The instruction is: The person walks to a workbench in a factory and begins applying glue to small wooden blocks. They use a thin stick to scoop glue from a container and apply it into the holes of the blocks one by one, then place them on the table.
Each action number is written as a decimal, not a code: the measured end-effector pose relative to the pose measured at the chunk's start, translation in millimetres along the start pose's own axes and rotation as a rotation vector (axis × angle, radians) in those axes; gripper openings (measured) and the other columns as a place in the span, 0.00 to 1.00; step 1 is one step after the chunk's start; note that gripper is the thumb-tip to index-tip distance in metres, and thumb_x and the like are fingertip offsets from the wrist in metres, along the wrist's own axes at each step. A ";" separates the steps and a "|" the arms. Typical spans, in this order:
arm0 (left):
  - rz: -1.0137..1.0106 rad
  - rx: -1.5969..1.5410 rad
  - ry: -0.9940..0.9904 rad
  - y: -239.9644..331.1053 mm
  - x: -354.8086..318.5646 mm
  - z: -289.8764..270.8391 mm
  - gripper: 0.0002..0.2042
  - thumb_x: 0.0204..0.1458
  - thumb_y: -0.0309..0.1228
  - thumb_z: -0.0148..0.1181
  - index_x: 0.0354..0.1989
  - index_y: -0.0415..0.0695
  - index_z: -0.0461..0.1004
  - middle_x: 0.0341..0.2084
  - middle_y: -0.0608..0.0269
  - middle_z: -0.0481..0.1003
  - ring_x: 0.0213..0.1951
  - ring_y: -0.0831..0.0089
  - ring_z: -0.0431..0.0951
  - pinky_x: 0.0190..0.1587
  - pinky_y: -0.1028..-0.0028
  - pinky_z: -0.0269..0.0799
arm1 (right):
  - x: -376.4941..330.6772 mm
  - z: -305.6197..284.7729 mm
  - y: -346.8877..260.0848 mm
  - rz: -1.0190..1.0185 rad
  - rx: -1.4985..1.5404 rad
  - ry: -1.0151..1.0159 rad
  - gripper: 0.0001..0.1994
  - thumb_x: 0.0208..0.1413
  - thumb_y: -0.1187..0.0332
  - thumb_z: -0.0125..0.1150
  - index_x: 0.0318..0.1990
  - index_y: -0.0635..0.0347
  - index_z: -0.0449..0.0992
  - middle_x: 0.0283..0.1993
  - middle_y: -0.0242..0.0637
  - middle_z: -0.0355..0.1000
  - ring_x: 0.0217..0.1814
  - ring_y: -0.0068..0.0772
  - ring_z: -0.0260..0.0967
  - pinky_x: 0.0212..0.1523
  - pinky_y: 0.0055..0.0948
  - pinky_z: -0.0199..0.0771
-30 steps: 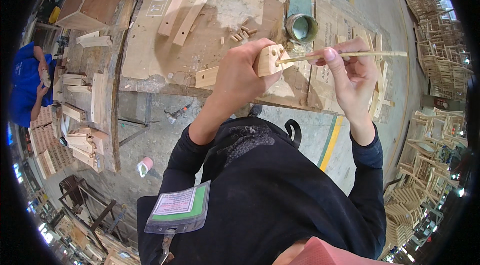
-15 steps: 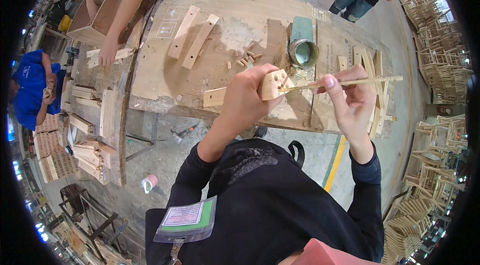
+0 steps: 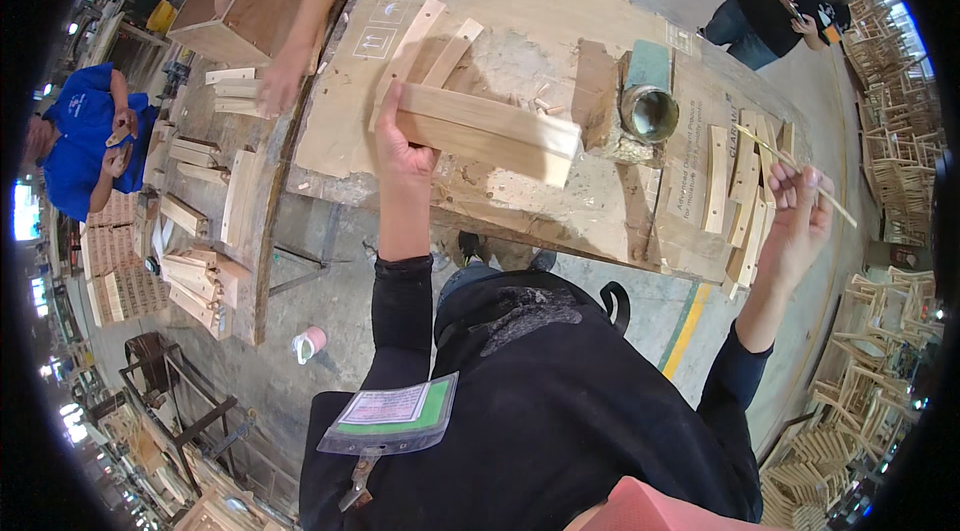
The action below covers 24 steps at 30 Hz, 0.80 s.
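My left hand (image 3: 408, 146) grips one end of a thick, pale wooden bar (image 3: 480, 131), held over the cardboard-covered bench with its far end pointing right. The dowel holes seen on the bar's end earlier are turned out of sight. Off to the right, above the bench's right end, my right hand (image 3: 800, 216) pinches a thin wooden stick (image 3: 835, 203) slanting down to the right. Beyond the held bar lie two wooden strips (image 3: 418, 36), partly covered by it. A few small dowels (image 3: 545, 105) peek out beside the bar, near a round glue pot (image 3: 650, 116).
Several curved wooden pieces (image 3: 716, 181) lie on the bench's right end. At the left, a second bench (image 3: 250, 271) carries wooden parts, and a co-worker's arm reaches over it beside a wooden box (image 3: 235, 11). Another person (image 3: 790, 6) stands at far right. Stacked wooden frames (image 3: 890, 321) line the right side.
My left hand has swung the bar round, its holed end no longer facing me. My right hand has drawn the stick away to the right. The whole view has shifted somewhat.
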<state>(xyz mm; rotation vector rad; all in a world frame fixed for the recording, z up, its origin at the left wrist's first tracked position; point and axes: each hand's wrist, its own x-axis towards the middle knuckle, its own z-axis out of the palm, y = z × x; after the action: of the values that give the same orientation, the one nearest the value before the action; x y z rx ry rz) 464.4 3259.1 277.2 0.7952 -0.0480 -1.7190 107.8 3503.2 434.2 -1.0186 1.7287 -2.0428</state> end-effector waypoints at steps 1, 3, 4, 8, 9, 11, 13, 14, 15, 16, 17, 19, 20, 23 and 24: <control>-0.051 -0.049 -0.004 1.6 14.0 -23.1 0.18 0.55 0.37 0.64 0.49 0.40 0.72 0.42 0.54 0.78 0.42 0.57 0.81 0.45 0.54 0.83 | -1.8 -9.8 5.0 0.011 -0.007 0.046 0.08 0.67 0.66 0.55 0.44 0.61 0.73 0.42 0.47 0.77 0.43 0.35 0.78 0.47 0.31 0.79; -0.111 -0.143 -0.015 0.1 24.4 -43.6 0.19 0.59 0.40 0.59 0.51 0.39 0.70 0.43 0.52 0.77 0.43 0.55 0.81 0.42 0.52 0.84 | -6.3 -26.1 15.4 0.039 0.016 0.089 0.08 0.66 0.66 0.56 0.44 0.61 0.73 0.42 0.46 0.77 0.44 0.35 0.78 0.47 0.31 0.78; -0.123 -0.186 -0.023 -1.3 24.8 -50.0 0.20 0.60 0.42 0.56 0.52 0.39 0.69 0.43 0.52 0.77 0.43 0.54 0.81 0.40 0.52 0.85 | -8.7 -32.0 20.0 0.053 0.026 0.113 0.08 0.66 0.65 0.56 0.44 0.61 0.73 0.42 0.46 0.78 0.44 0.35 0.78 0.47 0.31 0.78; -0.124 -0.239 -0.017 -9.0 32.8 -57.7 0.20 0.62 0.45 0.51 0.51 0.38 0.70 0.42 0.50 0.77 0.42 0.53 0.81 0.38 0.53 0.85 | -17.5 -42.8 29.8 0.112 0.018 0.196 0.10 0.65 0.64 0.58 0.44 0.61 0.74 0.43 0.45 0.77 0.46 0.35 0.77 0.48 0.30 0.78; -0.137 -0.263 -0.001 -10.8 34.0 -56.0 0.20 0.63 0.45 0.50 0.51 0.38 0.69 0.43 0.50 0.77 0.43 0.53 0.81 0.39 0.53 0.85 | -19.8 -46.2 31.8 0.119 0.020 0.204 0.10 0.65 0.63 0.59 0.44 0.62 0.74 0.44 0.46 0.77 0.47 0.35 0.77 0.49 0.30 0.78; -0.159 -0.313 0.029 -13.1 36.1 -52.2 0.20 0.63 0.44 0.49 0.51 0.38 0.69 0.44 0.50 0.76 0.43 0.53 0.81 0.39 0.54 0.85 | -24.7 -51.0 35.7 0.138 0.010 0.236 0.11 0.64 0.63 0.59 0.45 0.62 0.73 0.45 0.46 0.77 0.48 0.35 0.77 0.51 0.31 0.77; -0.131 -0.185 -0.004 -15.6 63.8 -91.5 0.20 0.63 0.44 0.46 0.52 0.39 0.68 0.46 0.50 0.75 0.46 0.52 0.79 0.43 0.51 0.83 | -26.5 -51.8 38.3 0.157 -0.005 0.270 0.12 0.64 0.62 0.59 0.45 0.62 0.73 0.45 0.46 0.77 0.48 0.35 0.77 0.51 0.31 0.77; -0.124 -0.115 -0.027 -14.9 66.5 -86.0 0.20 0.64 0.44 0.45 0.53 0.39 0.67 0.47 0.50 0.75 0.47 0.52 0.79 0.44 0.50 0.82 | -29.2 -54.8 40.4 0.162 -0.009 0.302 0.12 0.64 0.62 0.59 0.45 0.62 0.73 0.44 0.46 0.77 0.47 0.35 0.77 0.50 0.30 0.78; -0.067 -0.101 0.093 -20.6 69.9 -78.1 0.21 0.63 0.44 0.45 0.54 0.39 0.67 0.48 0.50 0.74 0.49 0.52 0.78 0.46 0.49 0.81 | -33.0 -59.1 42.2 0.166 -0.013 0.336 0.12 0.64 0.62 0.59 0.45 0.62 0.73 0.44 0.46 0.77 0.47 0.35 0.77 0.49 0.30 0.78; -0.011 -0.087 0.211 -31.9 72.5 -69.3 0.21 0.63 0.44 0.44 0.54 0.40 0.66 0.50 0.50 0.73 0.50 0.52 0.77 0.47 0.48 0.80 | -37.4 -64.1 43.3 0.170 -0.017 0.371 0.12 0.64 0.62 0.59 0.45 0.62 0.73 0.43 0.46 0.77 0.46 0.35 0.77 0.49 0.30 0.78; 0.008 -0.096 0.267 -34.6 76.4 -63.2 0.21 0.63 0.44 0.44 0.55 0.40 0.66 0.51 0.50 0.72 0.52 0.51 0.75 0.49 0.46 0.78 | -41.0 -68.7 45.3 0.170 -0.010 0.376 0.12 0.64 0.62 0.59 0.45 0.63 0.73 0.44 0.46 0.77 0.47 0.35 0.77 0.49 0.30 0.78; 0.005 -0.131 0.306 -38.7 92.8 -59.5 0.22 0.62 0.45 0.44 0.56 0.41 0.66 0.54 0.50 0.70 0.55 0.50 0.73 0.53 0.43 0.74 | -50.2 -80.0 46.5 0.165 0.007 0.393 0.13 0.64 0.62 0.60 0.45 0.64 0.73 0.45 0.46 0.77 0.48 0.34 0.76 0.50 0.30 0.78; -0.008 -0.191 0.310 -37.8 105.9 -64.8 0.23 0.62 0.46 0.44 0.57 0.42 0.65 0.56 0.49 0.69 0.56 0.50 0.72 0.54 0.42 0.72 | -52.4 -85.5 49.7 0.168 0.002 0.396 0.13 0.64 0.62 0.59 0.46 0.63 0.72 0.45 0.46 0.77 0.48 0.35 0.76 0.50 0.30 0.78; -0.039 -0.427 0.342 -29.2 149.5 -74.4 0.27 0.61 0.50 0.45 0.61 0.42 0.64 0.60 0.47 0.66 0.61 0.49 0.68 0.59 0.40 0.66 | -55.5 -92.7 56.8 0.190 -0.006 0.416 0.12 0.65 0.63 0.58 0.46 0.62 0.71 0.44 0.48 0.77 0.48 0.36 0.77 0.50 0.31 0.78; 0.012 -0.447 0.356 -31.0 166.8 -73.4 0.29 0.60 0.51 0.47 0.63 0.43 0.63 0.61 0.46 0.65 0.62 0.49 0.67 0.60 0.39 0.64 | -57.8 -92.3 51.0 0.195 -0.017 0.446 0.11 0.65 0.63 0.58 0.46 0.62 0.71 0.44 0.47 0.77 0.47 0.36 0.77 0.50 0.31 0.78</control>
<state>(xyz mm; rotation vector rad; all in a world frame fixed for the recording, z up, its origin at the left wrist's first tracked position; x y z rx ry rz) 462.4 3150.1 127.9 0.7457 0.5536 -1.4762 76.2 3595.2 363.5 -0.3892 1.9612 -2.2449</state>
